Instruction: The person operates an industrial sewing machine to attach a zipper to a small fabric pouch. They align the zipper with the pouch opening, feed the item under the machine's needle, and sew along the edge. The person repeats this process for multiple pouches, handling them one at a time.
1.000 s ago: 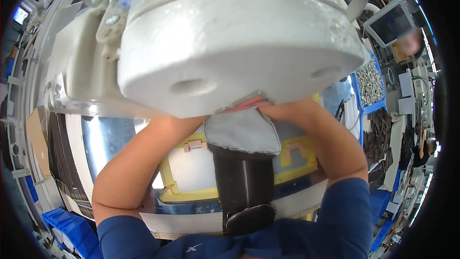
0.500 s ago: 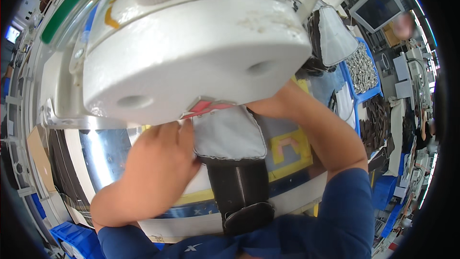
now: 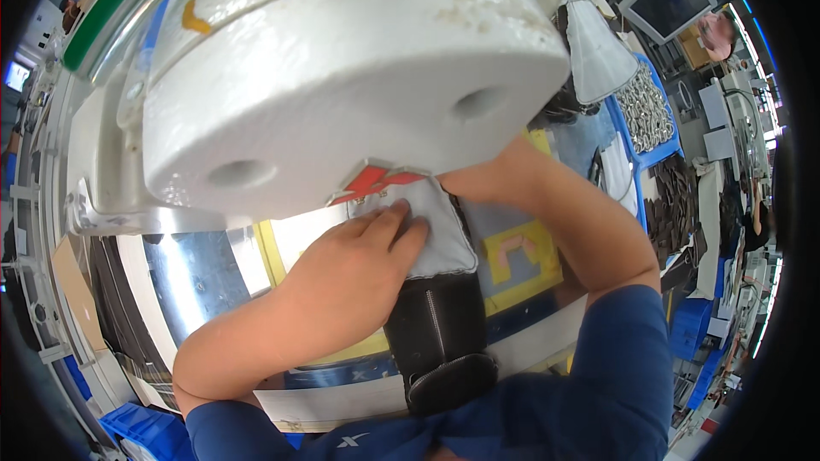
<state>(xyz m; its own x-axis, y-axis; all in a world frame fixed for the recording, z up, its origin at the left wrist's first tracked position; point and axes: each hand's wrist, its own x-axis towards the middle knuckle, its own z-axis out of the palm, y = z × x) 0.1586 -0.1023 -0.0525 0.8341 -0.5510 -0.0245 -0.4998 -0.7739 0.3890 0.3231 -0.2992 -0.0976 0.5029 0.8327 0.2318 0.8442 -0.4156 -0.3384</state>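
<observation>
A white sewing machine head (image 3: 359,111) fills the upper middle and hides the spot beneath it. Under its front edge lies a light grey fabric piece (image 3: 444,243) with a dark sewn border, joined to a black zippered piece (image 3: 437,320) that reaches toward my body. My left hand (image 3: 363,260) rests palm down on the grey fabric, its visible fingers stretched out and slightly apart. At the fabric's right edge is my right hand (image 3: 483,181); the machine head covers its fingers, so their grip cannot be made out.
Yellow tape (image 3: 534,286) marks the machine bed on the right. A blue tray (image 3: 675,143) of metal hardware stands at the far right, with dark strips (image 3: 670,213) nearer. Another grey-lined piece (image 3: 598,55) lies behind. A blue crate (image 3: 145,431) sits lower left.
My left hand has moved right, from the grey fabric's left edge onto its surface. My right hand stays at the right edge. The view has shifted slightly.
</observation>
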